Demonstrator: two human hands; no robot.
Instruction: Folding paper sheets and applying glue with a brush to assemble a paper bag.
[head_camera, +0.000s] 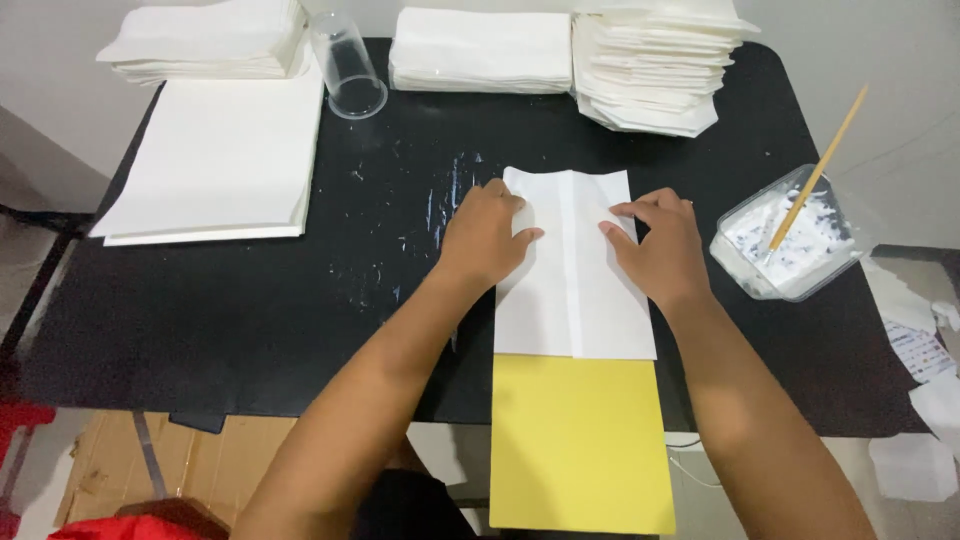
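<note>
we see both hands flat on a white folded paper (575, 265) mid black table (250, 310). left hand (485, 235) presses its left flap, right hand (660, 245) the right flap, fingers spread, nothing gripped. the paper's long axis runs away from us, centre seam between the hands, both equally near. a yellow card (580, 445) sticks out underneath at the near end. thin matte sheets, crisp creases. a glue tub (790, 240) with stick (815, 170) sits right, paper stacks (215, 160) and a clear cup (348, 65) behind

Black table (250, 320) (glue-smeared) against white wall (60, 90)
</note>
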